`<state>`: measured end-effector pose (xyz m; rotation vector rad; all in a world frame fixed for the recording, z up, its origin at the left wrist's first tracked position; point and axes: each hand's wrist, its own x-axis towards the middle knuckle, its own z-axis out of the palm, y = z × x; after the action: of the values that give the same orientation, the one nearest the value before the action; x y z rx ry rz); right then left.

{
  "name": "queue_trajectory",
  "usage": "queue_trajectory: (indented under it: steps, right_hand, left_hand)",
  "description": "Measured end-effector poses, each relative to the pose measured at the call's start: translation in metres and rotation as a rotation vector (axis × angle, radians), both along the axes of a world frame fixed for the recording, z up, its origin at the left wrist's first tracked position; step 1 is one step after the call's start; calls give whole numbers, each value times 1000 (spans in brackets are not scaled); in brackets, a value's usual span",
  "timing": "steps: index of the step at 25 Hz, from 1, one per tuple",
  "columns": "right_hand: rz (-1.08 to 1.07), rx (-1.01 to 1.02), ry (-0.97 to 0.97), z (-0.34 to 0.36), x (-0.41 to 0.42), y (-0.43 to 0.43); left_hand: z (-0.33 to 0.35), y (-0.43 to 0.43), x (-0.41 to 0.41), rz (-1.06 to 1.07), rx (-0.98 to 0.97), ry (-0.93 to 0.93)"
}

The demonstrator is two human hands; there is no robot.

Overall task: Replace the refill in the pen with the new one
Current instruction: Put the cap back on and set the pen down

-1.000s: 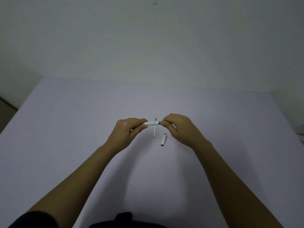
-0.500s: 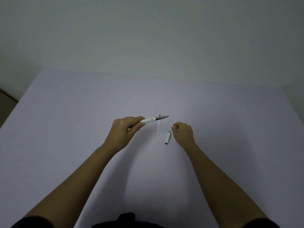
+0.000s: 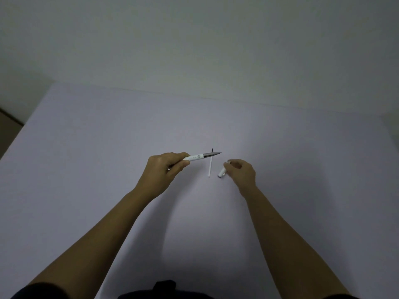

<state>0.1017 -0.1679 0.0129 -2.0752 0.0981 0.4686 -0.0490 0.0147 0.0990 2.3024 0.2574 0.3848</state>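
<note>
My left hand (image 3: pixel 164 171) grips a white pen (image 3: pixel 199 157) by its rear half, above the table. The pen's grey pointed tip aims right. Under the tip, a thin white refill (image 3: pixel 210 168) with a dark point lies on the pale table (image 3: pixel 97 147), running near to far. Just right of it is the white pen cap (image 3: pixel 222 172). The fingertips of my right hand (image 3: pixel 243 173) pinch the cap's far end, while its near end sits low by the table.
A plain wall rises behind the table's far edge (image 3: pixel 194 97). The table's left edge (image 3: pixel 23 128) drops to a dark floor. Dark clothing (image 3: pixel 164 288) shows at the bottom of the view.
My right hand left the pen's tip, dropped to the right and closed on the cap. My left hand kept the pen and lifted it slightly.
</note>
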Motion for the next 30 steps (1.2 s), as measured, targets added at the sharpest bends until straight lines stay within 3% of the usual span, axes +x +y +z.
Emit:
queue_trajectory:
  steps: [5,10,18,28,30]
  right_hand:
    - [-138,439,22,52,4,-13]
    - [-129,615,-3,87,-6,-16]
    - [-60,690,36,105,-26,-10]
    - [-2,639,36,102,-39,3]
    - [13,605,18,99,-37,4]
  left_hand:
    - [-1,-6,-4,26,-30,-15]
    - [3,-14,-11,50,-45,-41]
    - [14,-17,-13,62,-39,-61]
    - [18,-28,-10,103,-35,-116]
    - [14,-27,-7,71,38,-73]
